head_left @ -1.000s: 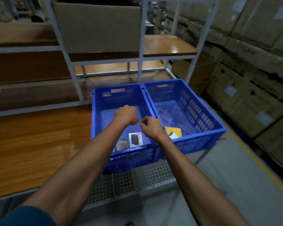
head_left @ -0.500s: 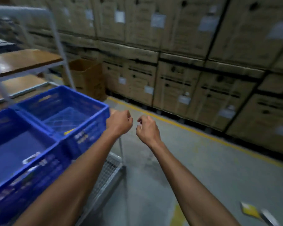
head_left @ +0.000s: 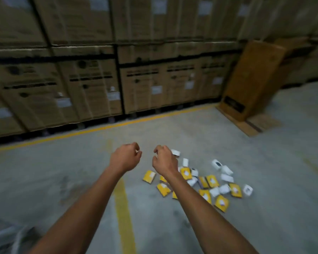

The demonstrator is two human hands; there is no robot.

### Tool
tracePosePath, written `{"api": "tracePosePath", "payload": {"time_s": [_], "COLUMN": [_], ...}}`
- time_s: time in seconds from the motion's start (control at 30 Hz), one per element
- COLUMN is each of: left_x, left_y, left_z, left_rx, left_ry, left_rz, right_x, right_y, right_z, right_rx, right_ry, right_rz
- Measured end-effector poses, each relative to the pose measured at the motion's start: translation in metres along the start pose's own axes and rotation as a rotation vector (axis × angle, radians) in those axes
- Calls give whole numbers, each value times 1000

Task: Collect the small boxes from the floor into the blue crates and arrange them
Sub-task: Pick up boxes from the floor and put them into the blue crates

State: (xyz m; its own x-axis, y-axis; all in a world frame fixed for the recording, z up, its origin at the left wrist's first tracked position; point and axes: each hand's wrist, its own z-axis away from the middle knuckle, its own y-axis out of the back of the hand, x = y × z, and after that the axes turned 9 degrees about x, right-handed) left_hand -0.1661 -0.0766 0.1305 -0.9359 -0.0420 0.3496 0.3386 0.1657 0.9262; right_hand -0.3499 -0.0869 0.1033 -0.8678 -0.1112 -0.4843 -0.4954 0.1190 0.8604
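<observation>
Head view: left hand point(head_left: 124, 158) and right hand point(head_left: 164, 161) hover empty, fingers loosely curled, above small boxes point(head_left: 203, 182) scattered beside the yellow floor line point(head_left: 124, 208).

Small boxes point(head_left: 206, 182) on floor point(head_left: 264, 208), right

Two bare forearms come into the picture from the bottom edge, long and slim, without any sleeve on the part we can see. The left hand point(head_left: 124, 158) and the right hand point(head_left: 165, 161) wear no gloves. No watch, ring or band shows on the wrists or fingers, though the picture is a little blurred, so a thin ring could perhaps be missed. The upper arms are cut off by the frame.
</observation>
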Motion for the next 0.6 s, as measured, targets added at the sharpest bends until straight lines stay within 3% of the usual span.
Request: {"api": "tracePosePath", "payload": {"time_s": [0.3,0.6], "left_x": [176,283], "left_y": [-123,-218], "left_z": [-7,-70], "left_rx": [-300,-442], "left_ry": [-306,-379], "left_rz": [-10,-46], "right_x": [221,347], "right_y": [75,137], "right_z": [58,32], "right_rx": [60,89], "right_ry": [-417,-554], "right_rz": [60,104]}}
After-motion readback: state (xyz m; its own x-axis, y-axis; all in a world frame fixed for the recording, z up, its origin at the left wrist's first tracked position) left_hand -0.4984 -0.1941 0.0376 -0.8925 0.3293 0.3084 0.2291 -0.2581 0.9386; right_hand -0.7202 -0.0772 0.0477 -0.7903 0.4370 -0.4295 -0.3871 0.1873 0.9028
